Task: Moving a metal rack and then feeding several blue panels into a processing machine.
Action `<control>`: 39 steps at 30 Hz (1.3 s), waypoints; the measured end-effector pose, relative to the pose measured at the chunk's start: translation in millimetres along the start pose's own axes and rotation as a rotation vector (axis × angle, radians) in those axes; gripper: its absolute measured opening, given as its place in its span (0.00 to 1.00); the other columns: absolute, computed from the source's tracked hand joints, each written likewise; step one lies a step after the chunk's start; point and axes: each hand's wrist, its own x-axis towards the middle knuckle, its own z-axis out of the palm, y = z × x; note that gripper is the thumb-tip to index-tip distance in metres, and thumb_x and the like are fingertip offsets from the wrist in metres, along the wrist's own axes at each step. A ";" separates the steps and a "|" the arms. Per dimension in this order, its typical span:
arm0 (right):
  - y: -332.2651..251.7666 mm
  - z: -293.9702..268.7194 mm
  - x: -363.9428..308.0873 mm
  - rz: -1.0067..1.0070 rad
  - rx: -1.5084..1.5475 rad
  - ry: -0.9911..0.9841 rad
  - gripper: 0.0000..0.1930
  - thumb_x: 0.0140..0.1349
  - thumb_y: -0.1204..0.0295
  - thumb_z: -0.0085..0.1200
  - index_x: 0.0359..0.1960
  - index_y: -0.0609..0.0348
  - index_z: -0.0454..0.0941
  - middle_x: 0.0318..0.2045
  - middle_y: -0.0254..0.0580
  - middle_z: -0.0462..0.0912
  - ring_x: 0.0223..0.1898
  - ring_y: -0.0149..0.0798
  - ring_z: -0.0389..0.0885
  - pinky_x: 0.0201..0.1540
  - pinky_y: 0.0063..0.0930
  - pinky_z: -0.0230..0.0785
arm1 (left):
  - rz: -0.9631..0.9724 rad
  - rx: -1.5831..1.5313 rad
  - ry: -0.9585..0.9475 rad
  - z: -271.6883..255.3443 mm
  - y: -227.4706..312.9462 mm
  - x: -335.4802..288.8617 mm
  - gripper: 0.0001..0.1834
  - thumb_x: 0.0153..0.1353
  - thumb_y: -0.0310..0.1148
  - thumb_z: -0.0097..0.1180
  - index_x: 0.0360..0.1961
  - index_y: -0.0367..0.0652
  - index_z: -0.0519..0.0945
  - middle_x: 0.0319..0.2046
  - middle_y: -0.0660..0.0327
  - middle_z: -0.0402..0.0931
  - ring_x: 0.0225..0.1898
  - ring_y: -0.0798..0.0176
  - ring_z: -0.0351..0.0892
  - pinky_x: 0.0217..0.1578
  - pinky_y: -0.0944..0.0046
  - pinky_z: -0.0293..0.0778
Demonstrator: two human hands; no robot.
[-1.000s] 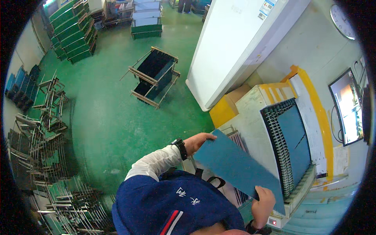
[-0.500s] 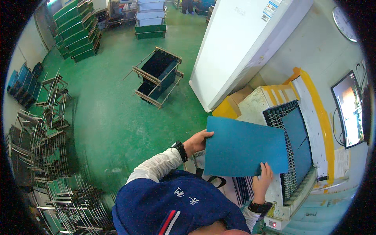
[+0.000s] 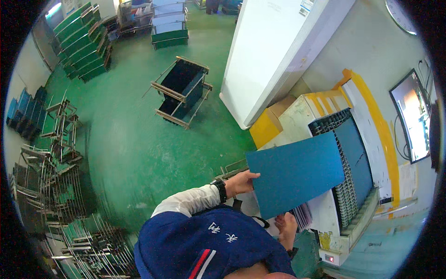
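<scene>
While held flat over the machine:
Blue panel (image 3: 297,174): near centre, tilted, up at 2 o'clock.
Left hand (image 3: 240,182): grip closed on panel's 9 o'clock edge, thumb on top.
Right hand (image 3: 286,228): under panel's 6 o'clock edge; grip closure cannot tell.
Slotted rack (image 3: 350,158): at 3 o'clock, just behind panel.
Green floor (image 3: 130,139): at 9 o'clock.
</scene>
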 end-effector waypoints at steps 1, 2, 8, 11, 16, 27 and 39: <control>9.1 1.2 -0.2 0.148 0.190 -0.059 0.12 0.64 0.65 0.59 0.43 0.60 0.75 0.33 0.35 0.78 0.30 0.35 0.78 0.35 0.34 0.75 | -0.029 0.002 -0.024 2.8 -6.7 1.2 0.22 0.64 0.30 0.57 0.59 0.43 0.71 0.53 0.59 0.76 0.53 0.58 0.76 0.57 0.51 0.70; 16.0 3.7 1.3 0.133 0.179 -0.058 0.12 0.64 0.65 0.59 0.43 0.60 0.75 0.33 0.35 0.78 0.30 0.35 0.78 0.35 0.34 0.75 | -0.052 -0.008 -0.068 4.9 -10.5 0.9 0.21 0.64 0.30 0.57 0.58 0.43 0.72 0.52 0.59 0.77 0.53 0.58 0.76 0.57 0.51 0.71; 16.6 8.8 -16.9 0.134 0.113 0.032 0.09 0.68 0.68 0.53 0.40 0.61 0.75 0.32 0.37 0.79 0.32 0.37 0.80 0.35 0.35 0.75 | -0.265 0.076 -0.052 21.9 -14.2 -14.1 0.18 0.67 0.40 0.56 0.53 0.43 0.75 0.48 0.61 0.79 0.45 0.60 0.79 0.45 0.54 0.79; 4.0 12.9 -32.6 0.062 0.251 0.081 0.09 0.69 0.68 0.51 0.40 0.61 0.76 0.32 0.37 0.79 0.32 0.38 0.80 0.35 0.36 0.75 | -0.272 0.048 -0.008 34.2 -14.5 -18.3 0.17 0.66 0.42 0.57 0.50 0.43 0.75 0.44 0.60 0.79 0.39 0.61 0.80 0.41 0.56 0.80; -7.7 11.6 -46.7 0.039 0.315 0.164 0.12 0.67 0.67 0.54 0.42 0.65 0.74 0.35 0.40 0.79 0.34 0.40 0.80 0.37 0.38 0.75 | -0.315 0.109 -0.008 46.2 -9.5 -30.1 0.19 0.67 0.43 0.56 0.54 0.45 0.74 0.47 0.61 0.79 0.43 0.62 0.80 0.42 0.60 0.79; 19.5 -31.3 -43.2 -0.136 0.604 0.134 0.10 0.68 0.74 0.49 0.48 0.62 0.75 0.42 0.40 0.81 0.41 0.41 0.81 0.44 0.39 0.76 | -0.375 0.166 0.018 63.8 -15.2 -39.0 0.23 0.69 0.42 0.52 0.61 0.43 0.68 0.57 0.54 0.73 0.57 0.53 0.73 0.56 0.53 0.71; -3.5 -83.4 -88.1 0.003 0.695 0.407 0.12 0.65 0.73 0.55 0.48 0.58 0.72 0.36 0.38 0.80 0.38 0.39 0.80 0.41 0.39 0.76 | -0.263 0.292 0.129 41.7 -22.5 -30.7 0.23 0.65 0.47 0.56 0.42 0.32 0.77 0.33 0.44 0.80 0.43 0.43 0.81 0.48 0.49 0.78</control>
